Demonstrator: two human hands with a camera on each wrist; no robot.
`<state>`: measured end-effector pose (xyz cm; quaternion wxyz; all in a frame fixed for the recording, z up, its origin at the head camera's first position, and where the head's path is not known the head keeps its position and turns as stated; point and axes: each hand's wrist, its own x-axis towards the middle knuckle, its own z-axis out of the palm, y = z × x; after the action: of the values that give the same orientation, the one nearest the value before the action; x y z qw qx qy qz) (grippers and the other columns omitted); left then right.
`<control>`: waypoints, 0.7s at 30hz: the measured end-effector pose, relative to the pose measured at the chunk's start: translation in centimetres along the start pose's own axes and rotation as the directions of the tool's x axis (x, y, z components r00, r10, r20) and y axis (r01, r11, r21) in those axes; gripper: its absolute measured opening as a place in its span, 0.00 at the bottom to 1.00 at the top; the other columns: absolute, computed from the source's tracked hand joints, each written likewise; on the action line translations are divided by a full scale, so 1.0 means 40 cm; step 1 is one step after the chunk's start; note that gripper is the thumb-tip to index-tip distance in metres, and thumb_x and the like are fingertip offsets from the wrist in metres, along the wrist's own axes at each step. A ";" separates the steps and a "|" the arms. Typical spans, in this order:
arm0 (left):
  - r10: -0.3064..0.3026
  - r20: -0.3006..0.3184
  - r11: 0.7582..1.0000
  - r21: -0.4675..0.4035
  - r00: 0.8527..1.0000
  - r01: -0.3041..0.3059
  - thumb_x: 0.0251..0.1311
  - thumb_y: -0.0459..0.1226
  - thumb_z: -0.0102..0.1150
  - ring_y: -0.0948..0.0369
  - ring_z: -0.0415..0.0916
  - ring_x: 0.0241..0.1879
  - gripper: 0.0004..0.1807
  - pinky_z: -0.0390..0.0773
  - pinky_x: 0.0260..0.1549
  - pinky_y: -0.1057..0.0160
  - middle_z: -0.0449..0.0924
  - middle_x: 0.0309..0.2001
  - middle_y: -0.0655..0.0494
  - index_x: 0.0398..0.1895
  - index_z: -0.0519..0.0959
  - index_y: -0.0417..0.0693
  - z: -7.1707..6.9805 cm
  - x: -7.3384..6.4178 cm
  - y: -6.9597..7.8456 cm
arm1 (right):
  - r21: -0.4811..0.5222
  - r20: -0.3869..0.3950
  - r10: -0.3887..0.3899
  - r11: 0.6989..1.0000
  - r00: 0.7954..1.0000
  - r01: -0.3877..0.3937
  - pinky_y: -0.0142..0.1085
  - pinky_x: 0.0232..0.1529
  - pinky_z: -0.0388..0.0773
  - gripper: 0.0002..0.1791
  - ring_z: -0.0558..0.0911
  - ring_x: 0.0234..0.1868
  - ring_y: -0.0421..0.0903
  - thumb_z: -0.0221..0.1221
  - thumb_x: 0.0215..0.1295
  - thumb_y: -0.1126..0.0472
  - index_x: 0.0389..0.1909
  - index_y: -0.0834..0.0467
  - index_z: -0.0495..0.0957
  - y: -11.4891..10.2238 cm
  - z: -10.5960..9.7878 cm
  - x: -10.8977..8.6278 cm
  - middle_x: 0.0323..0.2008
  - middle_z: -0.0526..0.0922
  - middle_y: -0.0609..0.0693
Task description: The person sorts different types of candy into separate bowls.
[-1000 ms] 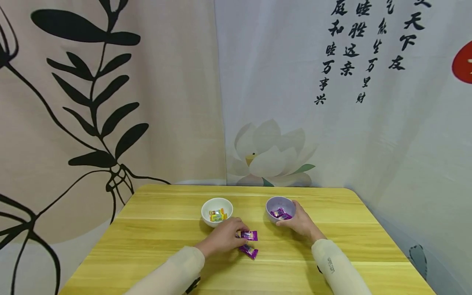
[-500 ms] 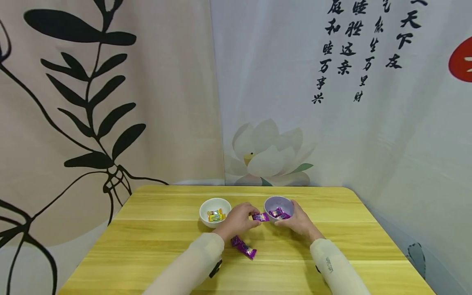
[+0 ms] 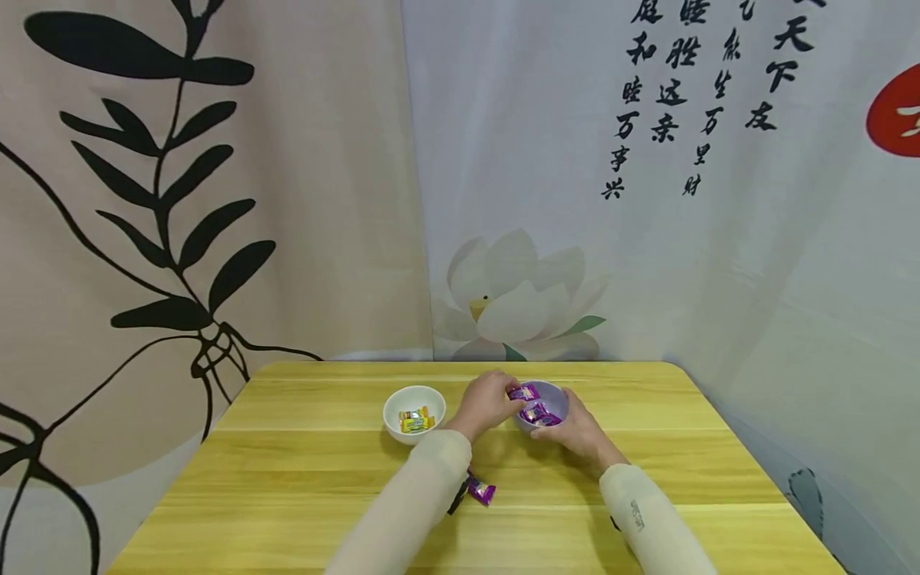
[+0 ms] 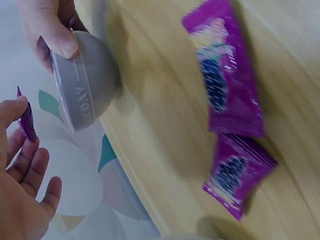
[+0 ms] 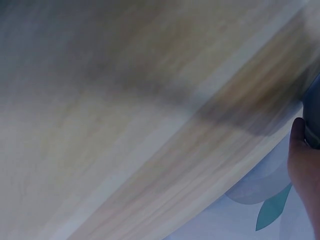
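In the head view, my left hand (image 3: pixel 486 403) pinches a purple-wrapped candy (image 3: pixel 524 392) over the rim of a small purple bowl (image 3: pixel 558 399). Inside that bowl lie more purple candies (image 3: pixel 538 414). My right hand (image 3: pixel 584 433) grips the bowl's right side, thumb toward the near side. The left wrist view has the pinched candy (image 4: pixel 27 122) edge-on between thumb and fingers, apart from the bowl (image 4: pixel 89 80). Two purple candies, one longer (image 4: pixel 227 75) and one shorter (image 4: pixel 237 172), lie on the table there. Only part of my right hand (image 5: pixel 305 172) enters the right wrist view.
A white bowl (image 3: pixel 391 423) holding yellow-wrapped candies (image 3: pixel 415 420) stands left of my left hand. My left sleeve (image 3: pixel 424 495) partly covers the loose candies on the wooden table (image 3: pixel 287 479). Printed curtains (image 3: pixel 345 200) hang behind the table's far edge.
My left hand has picked up a purple candy from the table and carried it forward and right to the purple bowl. My right hand keeps its grip on the bowl.
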<state>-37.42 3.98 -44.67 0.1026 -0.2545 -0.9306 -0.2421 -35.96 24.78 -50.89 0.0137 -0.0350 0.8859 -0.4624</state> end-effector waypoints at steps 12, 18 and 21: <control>-0.027 -0.010 0.998 0.047 1.000 0.028 0.61 0.48 0.67 0.60 0.78 0.41 0.18 0.78 0.46 0.56 0.82 0.41 0.57 0.49 0.85 0.48 0.024 0.039 0.027 | -0.005 -0.004 -0.056 0.998 0.998 0.056 0.57 0.65 0.64 0.63 0.69 0.64 0.61 0.77 0.46 0.46 0.75 0.63 0.48 0.006 -0.001 0.019 0.67 0.64 0.64; -0.052 0.014 0.999 -0.008 0.999 0.052 0.64 0.44 0.65 0.57 0.79 0.46 0.19 0.77 0.50 0.55 0.82 0.46 0.52 0.53 0.83 0.43 0.027 0.034 0.012 | 0.003 0.004 -0.026 1.000 1.000 0.026 0.60 0.67 0.59 0.65 0.66 0.67 0.63 0.77 0.45 0.45 0.76 0.62 0.46 0.005 -0.008 0.020 0.70 0.61 0.65; -0.050 0.022 0.999 -0.009 0.999 0.050 0.64 0.43 0.65 0.56 0.79 0.48 0.19 0.77 0.51 0.55 0.82 0.48 0.51 0.53 0.82 0.43 0.027 0.033 0.002 | -0.005 0.008 -0.006 1.000 1.000 0.006 0.62 0.67 0.57 0.67 0.63 0.69 0.64 0.77 0.45 0.43 0.76 0.62 0.45 0.009 -0.014 0.021 0.71 0.59 0.65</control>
<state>-38.57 5.14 -45.14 0.0850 -0.2342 -0.9366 -0.2463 -36.85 25.38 -50.88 0.0159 -0.0395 0.8870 -0.4598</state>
